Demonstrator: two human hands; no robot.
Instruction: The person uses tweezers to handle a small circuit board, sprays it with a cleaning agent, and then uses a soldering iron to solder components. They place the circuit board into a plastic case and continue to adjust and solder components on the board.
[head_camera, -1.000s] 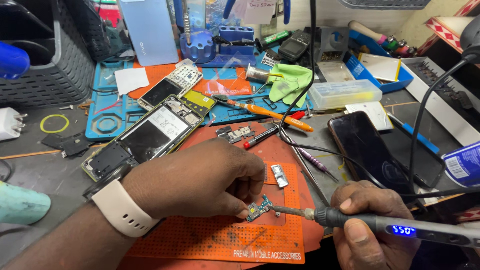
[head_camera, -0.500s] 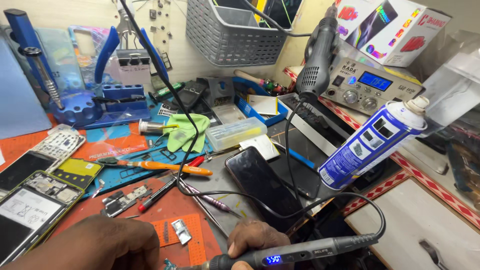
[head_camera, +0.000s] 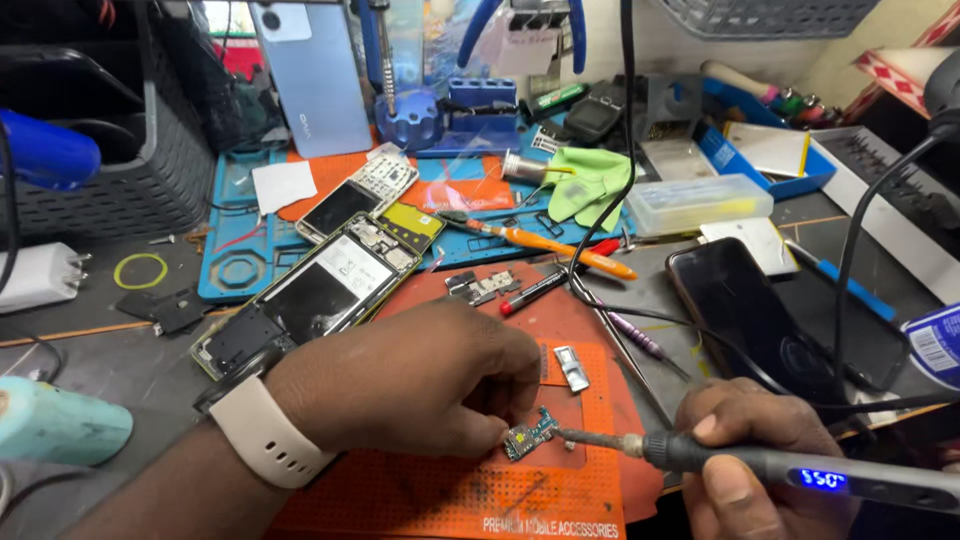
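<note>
The bench is crowded with opened phones around my orange mat (head_camera: 420, 500); my left hand (head_camera: 420, 385) pinches the small circuit board (head_camera: 528, 436) flat against it; my right hand (head_camera: 745, 455), curled round the soldering iron (head_camera: 800, 470), lies rightward, tip touching the board's right edge.

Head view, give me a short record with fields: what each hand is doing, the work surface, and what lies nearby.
left hand: left hand pins a small circuit board with its fingertips
right hand: right hand grips a soldering iron, tip touching the board's right edge
surface: orange mat
behind: opened phone, orange screwdriver, green cloth
right side: dark phone, screen up
wrist: pale watch band on the left wrist
</note>
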